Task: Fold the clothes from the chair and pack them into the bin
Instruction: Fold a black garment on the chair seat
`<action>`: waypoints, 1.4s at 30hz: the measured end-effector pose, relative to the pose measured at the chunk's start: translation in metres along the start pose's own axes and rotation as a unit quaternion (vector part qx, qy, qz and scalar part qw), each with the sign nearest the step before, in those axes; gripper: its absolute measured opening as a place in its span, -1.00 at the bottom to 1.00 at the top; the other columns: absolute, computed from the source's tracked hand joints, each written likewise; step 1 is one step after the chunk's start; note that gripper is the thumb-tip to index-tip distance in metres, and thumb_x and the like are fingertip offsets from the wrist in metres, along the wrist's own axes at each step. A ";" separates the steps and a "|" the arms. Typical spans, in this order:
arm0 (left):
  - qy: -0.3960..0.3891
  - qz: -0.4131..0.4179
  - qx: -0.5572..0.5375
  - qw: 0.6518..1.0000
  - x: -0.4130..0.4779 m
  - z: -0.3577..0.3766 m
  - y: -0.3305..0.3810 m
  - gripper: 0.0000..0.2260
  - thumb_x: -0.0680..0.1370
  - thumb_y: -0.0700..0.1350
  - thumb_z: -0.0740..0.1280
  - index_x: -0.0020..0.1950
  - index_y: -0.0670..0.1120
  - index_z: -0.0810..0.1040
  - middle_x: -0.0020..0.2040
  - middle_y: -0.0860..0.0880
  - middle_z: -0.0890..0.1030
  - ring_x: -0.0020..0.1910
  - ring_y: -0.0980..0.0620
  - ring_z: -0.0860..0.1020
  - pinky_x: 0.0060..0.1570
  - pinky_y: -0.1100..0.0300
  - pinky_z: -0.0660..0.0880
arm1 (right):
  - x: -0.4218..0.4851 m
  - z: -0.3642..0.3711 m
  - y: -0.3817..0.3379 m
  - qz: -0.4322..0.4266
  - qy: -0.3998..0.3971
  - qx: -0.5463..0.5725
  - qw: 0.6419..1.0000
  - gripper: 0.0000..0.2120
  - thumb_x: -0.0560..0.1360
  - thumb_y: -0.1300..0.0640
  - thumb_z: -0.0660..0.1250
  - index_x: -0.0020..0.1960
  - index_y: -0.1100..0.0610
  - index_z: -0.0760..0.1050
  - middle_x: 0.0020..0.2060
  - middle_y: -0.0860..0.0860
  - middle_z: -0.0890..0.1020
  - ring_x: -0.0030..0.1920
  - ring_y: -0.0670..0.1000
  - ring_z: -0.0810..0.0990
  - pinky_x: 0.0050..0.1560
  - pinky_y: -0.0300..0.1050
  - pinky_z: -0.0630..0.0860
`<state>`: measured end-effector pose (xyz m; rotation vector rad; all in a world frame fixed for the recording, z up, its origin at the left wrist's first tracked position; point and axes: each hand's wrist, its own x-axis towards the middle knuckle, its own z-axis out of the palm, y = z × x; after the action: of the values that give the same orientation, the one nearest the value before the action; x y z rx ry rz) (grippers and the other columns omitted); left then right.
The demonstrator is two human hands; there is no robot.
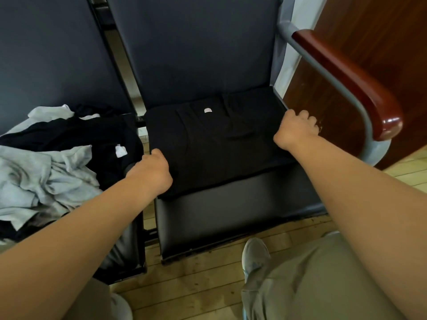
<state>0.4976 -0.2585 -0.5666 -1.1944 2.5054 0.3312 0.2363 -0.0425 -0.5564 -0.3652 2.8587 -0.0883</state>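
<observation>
A black garment (215, 144) with a small white neck label lies spread flat on the seat of the right chair (231, 218). My left hand (153, 173) grips its near left edge with curled fingers. My right hand (297, 129) grips its right edge by the seat's side. On the seat of the left chair sits a loose pile of grey and black clothes (50, 162). No bin is in view.
The right chair has a metal frame with a red-brown wooden armrest (351, 82) close to my right hand. A dark wooden panel (374, 38) stands behind it. My legs and a grey shoe (255, 257) are on the wooden plank floor (198, 287) in front.
</observation>
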 end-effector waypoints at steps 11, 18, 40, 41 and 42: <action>-0.021 0.224 0.033 0.974 -0.019 0.020 0.009 -0.72 0.63 -0.23 0.28 0.28 0.07 0.40 0.15 -0.02 0.37 0.15 -0.10 0.41 0.12 0.00 0.51 | -0.029 0.014 -0.046 -0.158 -0.232 -0.033 0.959 -0.64 0.55 -0.08 0.50 0.22 0.12 0.57 0.12 0.09 0.61 0.04 0.16 0.66 0.02 0.05 0.70; -0.140 0.240 0.032 0.960 -0.036 0.012 -0.007 -0.76 0.62 -0.08 0.40 0.21 0.17 0.46 0.12 0.03 0.49 0.03 -0.01 0.54 0.03 0.09 0.56 | -0.059 0.000 -0.049 -0.081 -0.360 -0.085 0.926 -0.43 0.65 0.01 0.44 0.56 0.18 0.36 0.44 0.11 0.53 0.30 0.11 0.63 -0.07 0.03 0.63; -0.285 -0.047 -0.198 0.937 -0.032 0.025 -0.054 -0.60 0.67 -0.02 0.42 0.44 -0.16 0.48 0.14 -0.19 0.70 -0.08 -0.07 0.70 -0.01 0.00 0.71 | -0.093 0.028 -0.238 -0.270 -0.180 0.103 0.940 -0.83 0.62 0.05 0.38 0.08 0.15 0.63 -0.12 0.04 0.71 -0.11 0.05 0.72 -0.09 0.01 0.68; -0.288 -0.044 -0.198 0.936 -0.029 0.025 -0.056 -0.61 0.67 -0.01 0.42 0.43 -0.16 0.49 0.12 -0.18 0.71 -0.07 -0.07 0.71 -0.01 0.02 0.69 | -0.093 0.033 -0.247 -0.288 -0.151 0.084 0.942 -0.85 0.60 0.07 0.39 -0.02 0.15 0.64 -0.18 0.05 0.67 -0.16 0.06 0.68 -0.19 -0.04 0.62; -0.290 -0.040 -0.197 0.936 -0.026 0.025 -0.059 -0.61 0.66 -0.01 0.42 0.41 -0.17 0.50 0.08 -0.16 0.73 -0.06 -0.07 0.72 -0.01 0.04 0.67 | -0.092 0.039 -0.257 -0.301 -0.128 0.070 0.942 -0.84 0.58 0.08 0.39 -0.12 0.14 0.61 -0.22 0.04 0.63 -0.19 0.07 0.65 -0.25 -0.07 0.54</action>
<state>0.5639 -0.2676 -0.5829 -1.1184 1.9178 1.0375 0.3935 -0.2683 -0.5482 -1.1173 2.3726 -0.3267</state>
